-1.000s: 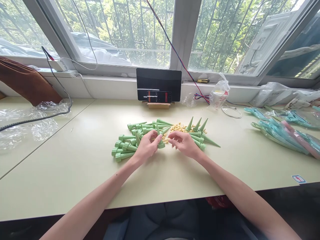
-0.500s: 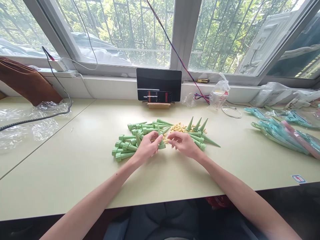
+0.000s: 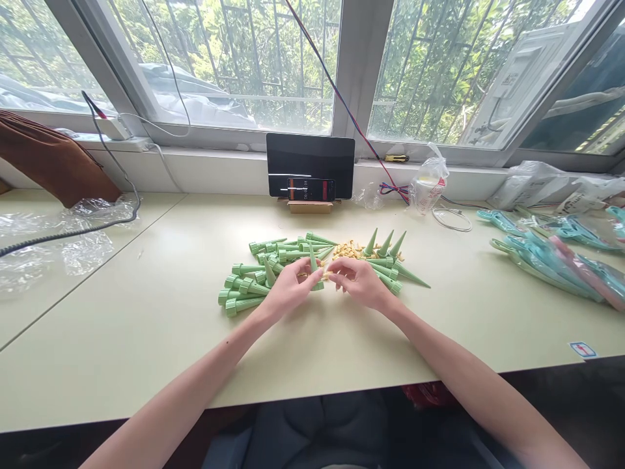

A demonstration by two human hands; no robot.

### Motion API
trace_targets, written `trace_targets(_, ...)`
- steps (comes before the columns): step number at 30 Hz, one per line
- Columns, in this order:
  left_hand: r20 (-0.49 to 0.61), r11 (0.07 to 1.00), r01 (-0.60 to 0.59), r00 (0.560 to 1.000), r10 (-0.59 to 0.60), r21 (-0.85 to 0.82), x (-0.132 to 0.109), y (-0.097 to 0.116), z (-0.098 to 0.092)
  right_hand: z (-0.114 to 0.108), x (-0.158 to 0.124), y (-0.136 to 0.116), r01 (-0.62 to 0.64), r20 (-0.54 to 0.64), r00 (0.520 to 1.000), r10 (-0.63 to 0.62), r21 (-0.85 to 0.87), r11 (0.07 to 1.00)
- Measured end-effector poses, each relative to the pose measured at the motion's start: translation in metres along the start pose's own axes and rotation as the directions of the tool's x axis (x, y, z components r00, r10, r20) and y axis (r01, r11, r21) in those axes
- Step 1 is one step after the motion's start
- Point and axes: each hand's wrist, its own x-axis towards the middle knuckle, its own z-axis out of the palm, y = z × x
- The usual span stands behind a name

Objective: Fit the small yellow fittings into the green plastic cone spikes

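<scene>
My left hand (image 3: 294,284) is closed round a green plastic plant-watering spike (image 3: 313,257), held point up with its ribbed cap downward. Close beside it, my right hand (image 3: 359,280) has thumb and fingers drawn together. Small yellow bits show at its fingertips, but whether it grips one is hard to see. A heap of small yellow pieces (image 3: 347,250) lies just beyond the hands. More green spikes (image 3: 244,286) are piled at the left. To the right, several spikes stand on their caps (image 3: 385,245), and others lie on their sides (image 3: 388,282).
Behind the pile a phone (image 3: 312,189) leans against a dark tablet (image 3: 310,156) on a cardboard stand. Wrapped turquoise and pink items (image 3: 551,260) lie at the right. A plastic-bagged cup (image 3: 430,185) stands near the window. Clear wrapping (image 3: 73,241) and a dark cable are at the left.
My left hand has shifted slightly right with the spike, its thumb now further across the cap end. My right hand stays almost in place, its fingertips a touch closer to the spike.
</scene>
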Motion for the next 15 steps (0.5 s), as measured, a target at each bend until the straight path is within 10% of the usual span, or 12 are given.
trace_targets(15,0.039,0.999,-0.016,0.999,0.015,0.03,-0.0008,-0.0015,0.0002,0.0002,-0.0001,-0.0017,0.005,-0.005,1.0,-0.005,0.0,1.0)
